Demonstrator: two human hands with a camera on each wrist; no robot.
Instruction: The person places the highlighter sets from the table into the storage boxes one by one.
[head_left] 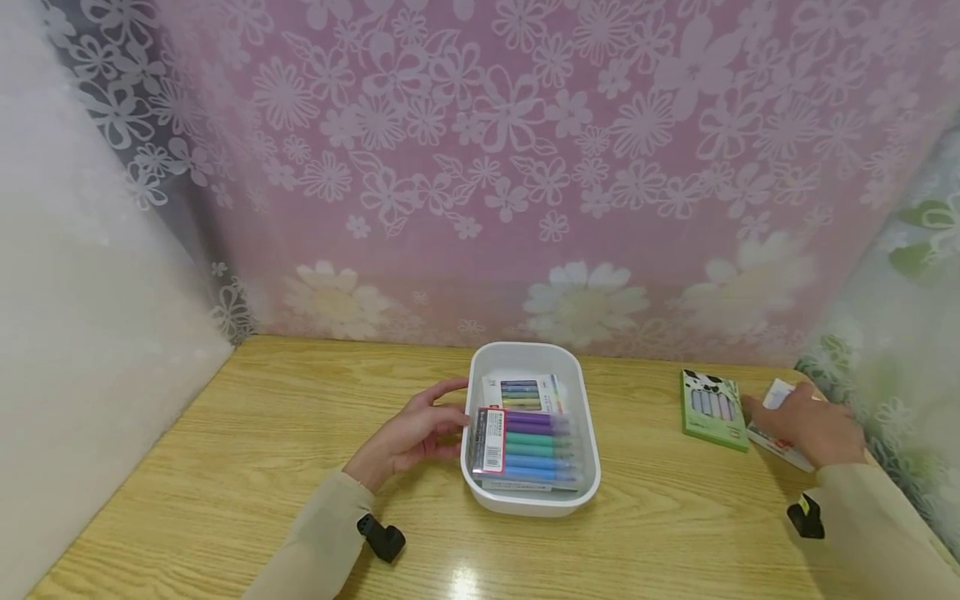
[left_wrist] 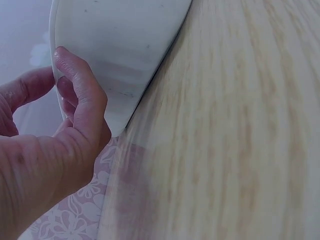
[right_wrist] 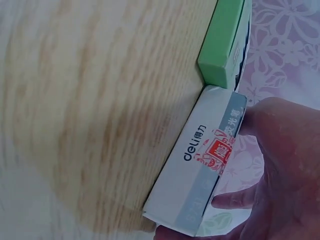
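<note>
From where I stand, the left hand (head_left: 408, 437) comes first, its fingers bent and pinching the near wall of the white tub (head_left: 525, 503), thumb at the rim and fingertips against the outside. I take that as a steadying hold, since the tub sits flat on the surface (head_left: 645, 533) and bears its own weight.

Just right of those fingers, inside the tub, a clear pack of markers (head_left: 536, 446) lies on top with its purple, green and blue barrels crosswise, perhaps because it spans nearly the whole width that way. Beyond it, a little farther out than the thumb, a windowed pen pack (head_left: 521, 393) lies partly covered; how deep the pile goes beneath I can't tell.

Well away from the left fingers, and just left of the right thumb, the green panda box (head_left: 712, 417) lies window up on the surface, so its pale sticks show. Its corner meets the end of the white deli box (right_wrist: 187, 165), which lies aslant under the right hand (head_left: 817, 429). Those fingers are clamped round the white box, thumb toward the green one and the rest along the far side and other end, likely because gripping across its length suits so slim a carton
</note>
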